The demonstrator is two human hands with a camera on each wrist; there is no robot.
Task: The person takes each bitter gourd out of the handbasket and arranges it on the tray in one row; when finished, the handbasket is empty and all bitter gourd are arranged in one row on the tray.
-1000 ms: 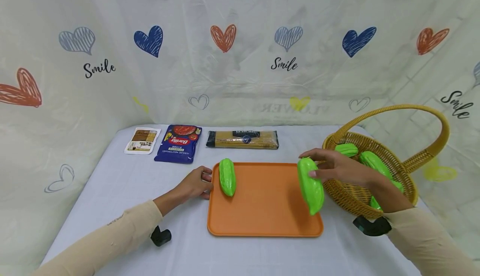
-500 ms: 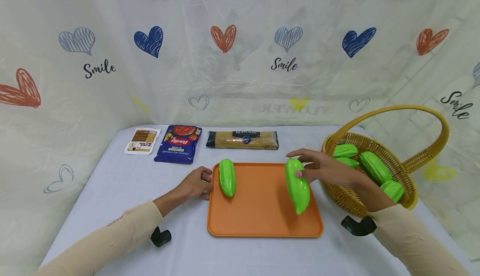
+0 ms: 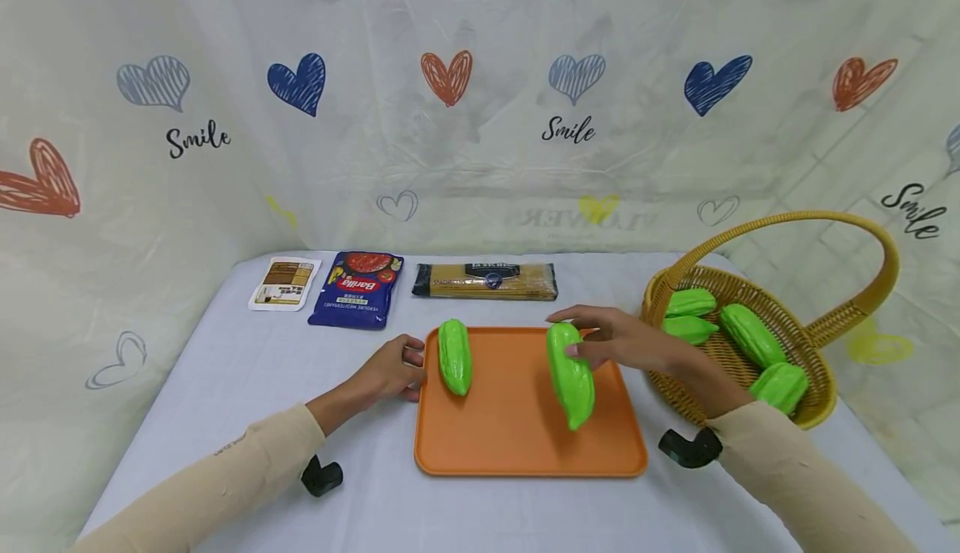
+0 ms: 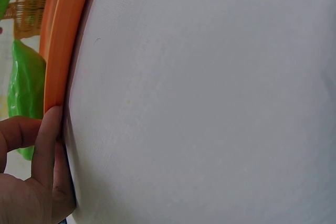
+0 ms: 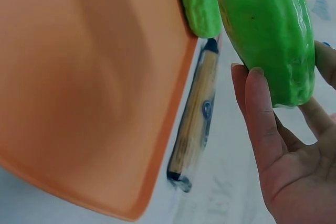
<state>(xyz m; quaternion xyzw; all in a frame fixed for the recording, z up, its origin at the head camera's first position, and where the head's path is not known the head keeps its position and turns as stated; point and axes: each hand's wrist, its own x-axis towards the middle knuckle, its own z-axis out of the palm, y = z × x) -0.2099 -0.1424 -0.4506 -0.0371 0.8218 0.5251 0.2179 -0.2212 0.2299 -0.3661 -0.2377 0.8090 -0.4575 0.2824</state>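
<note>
My right hand holds a bright green bitter melon between thumb and fingers, its tapered end hanging down over the right half of an orange tray. In the right wrist view, fingertips press against the sides of this bitter melon. A second bitter melon lies lengthwise at the tray's left edge. There my left hand grips the tray's rim; the left wrist view has its fingertips on the rim.
A wicker basket with a tall handle stands at the right, with several bitter melons inside. Behind the tray lie a spaghetti pack, a blue sauce pouch and a white packet.
My right hand has carried the bitter melon leftward from the tray's right edge, further over the tray. More of the basket's contents now show. My left hand stays at the rim.
</note>
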